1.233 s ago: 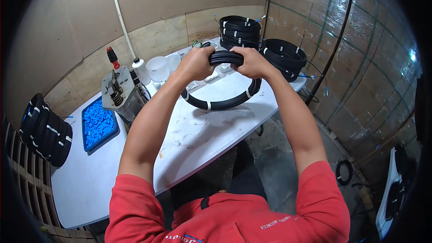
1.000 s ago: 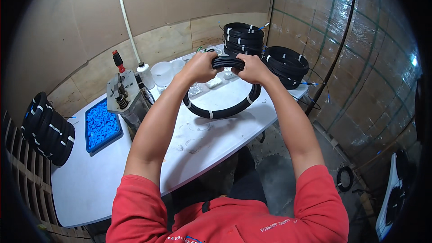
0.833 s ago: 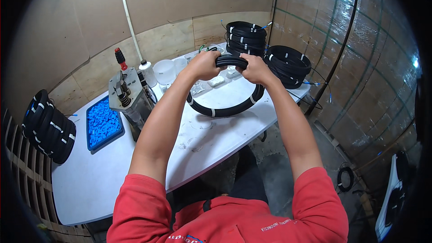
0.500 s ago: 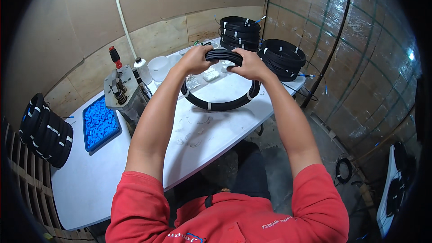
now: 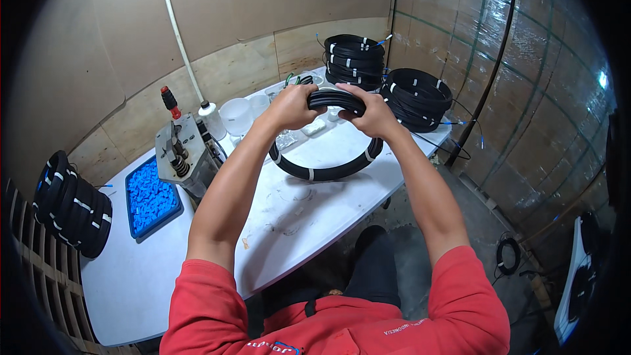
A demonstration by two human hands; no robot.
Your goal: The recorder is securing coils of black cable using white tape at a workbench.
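Observation:
Both hands grip the far side of a coil of black cable [image 5: 328, 173] bound with white ties. My left hand [image 5: 294, 106] is closed round its upper left, and my right hand [image 5: 372, 112] is closed round its upper right. Between the hands the thick bundle of strands shows end to end. The ring tilts, its near side hanging low over the white table [image 5: 296, 223]. Beyond the hands stand a stack of black cable coils [image 5: 355, 62] and a second, lower stack [image 5: 414, 100] to its right.
On the left are a bench press [image 5: 181, 154] with a red-and-black handle and a blue tray [image 5: 172, 213] of small blue parts. More coils [image 5: 72, 207] lean at the far left. A white bottle [image 5: 210, 120] and translucent tubs [image 5: 235, 117] stand behind. Another coil [image 5: 507, 256] lies on the floor.
The whole scene sits slightly lower in the picture. Both hands still hold the coil, which keeps nearly the same place over the table.

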